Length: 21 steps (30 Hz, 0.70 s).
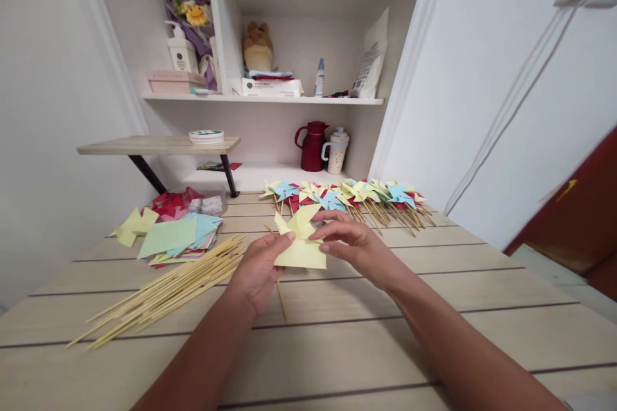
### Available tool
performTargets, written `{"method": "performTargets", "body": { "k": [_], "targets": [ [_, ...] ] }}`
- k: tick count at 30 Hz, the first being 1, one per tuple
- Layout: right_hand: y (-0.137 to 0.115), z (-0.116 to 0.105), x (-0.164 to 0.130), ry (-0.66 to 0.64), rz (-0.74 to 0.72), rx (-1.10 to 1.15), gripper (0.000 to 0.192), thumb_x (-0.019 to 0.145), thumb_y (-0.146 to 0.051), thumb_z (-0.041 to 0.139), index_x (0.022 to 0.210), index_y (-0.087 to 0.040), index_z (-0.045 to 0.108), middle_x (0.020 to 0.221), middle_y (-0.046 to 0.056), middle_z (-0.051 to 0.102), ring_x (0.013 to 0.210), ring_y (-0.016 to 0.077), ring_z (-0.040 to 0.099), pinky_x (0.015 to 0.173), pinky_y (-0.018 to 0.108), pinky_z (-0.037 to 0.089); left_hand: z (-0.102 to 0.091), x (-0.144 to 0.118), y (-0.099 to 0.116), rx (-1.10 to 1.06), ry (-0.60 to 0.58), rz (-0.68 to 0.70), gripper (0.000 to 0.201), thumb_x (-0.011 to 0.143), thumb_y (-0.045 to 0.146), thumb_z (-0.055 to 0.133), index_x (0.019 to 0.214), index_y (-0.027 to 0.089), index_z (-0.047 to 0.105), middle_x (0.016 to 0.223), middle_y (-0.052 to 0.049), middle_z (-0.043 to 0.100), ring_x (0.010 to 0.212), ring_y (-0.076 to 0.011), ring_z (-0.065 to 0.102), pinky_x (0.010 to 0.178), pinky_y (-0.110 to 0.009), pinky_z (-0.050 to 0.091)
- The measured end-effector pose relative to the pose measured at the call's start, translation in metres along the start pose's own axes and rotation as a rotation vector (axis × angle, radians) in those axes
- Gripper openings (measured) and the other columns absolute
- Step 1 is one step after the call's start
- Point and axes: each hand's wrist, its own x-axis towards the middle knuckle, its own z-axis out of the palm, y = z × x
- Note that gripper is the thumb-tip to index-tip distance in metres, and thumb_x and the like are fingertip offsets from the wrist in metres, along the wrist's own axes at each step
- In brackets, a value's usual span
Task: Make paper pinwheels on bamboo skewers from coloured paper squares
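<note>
A pale yellow paper pinwheel [301,253], partly folded, is held up above the middle of the table. My left hand [263,266] grips its left side, thumb on top of the paper. At the right edge, my right hand [351,241] has its thumb and fingers closed on the sheet near its centre. Below my left hand a thin wooden stick [281,300] shows; whether the hand holds it or it lies on the table, I cannot tell. Some of the paper is hidden behind my fingers.
Left of my hands lie a bundle of wooden sticks [168,292], a stack of coloured paper squares [176,237] and folded red paper [171,203]. Several finished pinwheels [361,192] rest at the back right. A red jug [314,148] and a cup [337,153] stand behind.
</note>
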Motion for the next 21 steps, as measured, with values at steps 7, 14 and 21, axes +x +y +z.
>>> {"method": "performTargets", "body": {
  "k": [7,14,21],
  "targets": [
    [-0.008,0.006,-0.003,-0.030,-0.046,-0.139,0.025,0.081,-0.021,0.067,0.099,-0.035,0.076,0.128,0.004,0.051,0.115,0.0248,0.051,0.090,0.040,0.047,-0.001,0.002,-0.002,-0.050,0.017,-0.021,0.023,0.071,0.027,0.078,0.091,0.017,0.076,0.096,-0.008,0.074,0.081,-0.0162,0.065,0.070,-0.023,0.051],
    [-0.005,0.007,-0.001,0.035,-0.077,-0.120,0.005,0.077,-0.028,0.075,0.080,-0.031,0.077,0.101,0.005,0.061,0.121,0.0259,0.045,0.104,0.044,0.036,0.006,-0.001,-0.005,0.048,0.020,-0.011,0.029,0.067,0.031,0.080,0.088,0.012,0.075,0.090,-0.010,0.074,0.077,-0.0161,0.065,0.073,-0.026,0.048],
    [-0.001,0.010,0.001,0.135,0.021,-0.160,0.008,0.073,-0.035,0.077,0.071,-0.027,0.075,0.082,0.002,0.057,0.084,0.0198,0.053,0.080,0.035,0.043,0.009,-0.002,-0.009,0.267,0.072,0.099,0.029,0.067,0.041,0.079,0.073,0.014,0.069,0.069,-0.003,0.067,0.068,-0.0163,0.060,0.064,-0.026,0.043]
  ]
}}
